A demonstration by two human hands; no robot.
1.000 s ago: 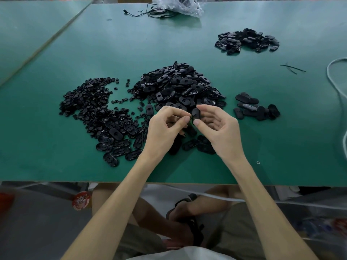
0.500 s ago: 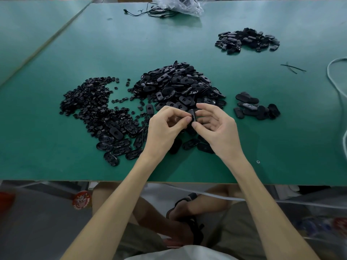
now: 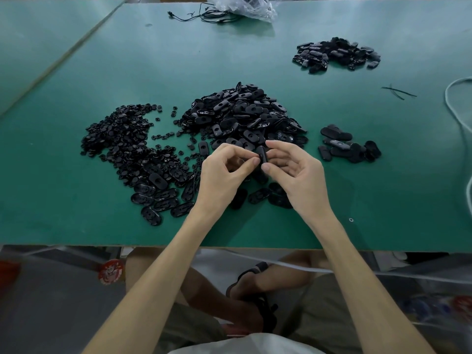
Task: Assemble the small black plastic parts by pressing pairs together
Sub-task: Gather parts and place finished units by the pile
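Between the hands: one oval black part [image 3: 262, 157], held just above the tabletop [image 3: 76, 221], at the near rim of the big pile [image 3: 240, 116].
Grip of left hand [image 3: 224, 175]: fingers curled, thumb and forefinger tips pinching the part's left face.
Grip of right hand [image 3: 297, 175]: forefinger arched over the far end, thumb against the near end, holding the same part.
Long axis: runs away from the person, near end to far end, with a narrow edge turned upward.
Deciding relation: both hands are equally near and meet the part from opposite sides, so I judge the squeeze acts across its thin width.
Second piece seated: cannot tell, fingers hide it.
Loose stock: small pieces [image 3: 122, 134] well to the left; a small group [image 3: 347, 146] near the right hand.
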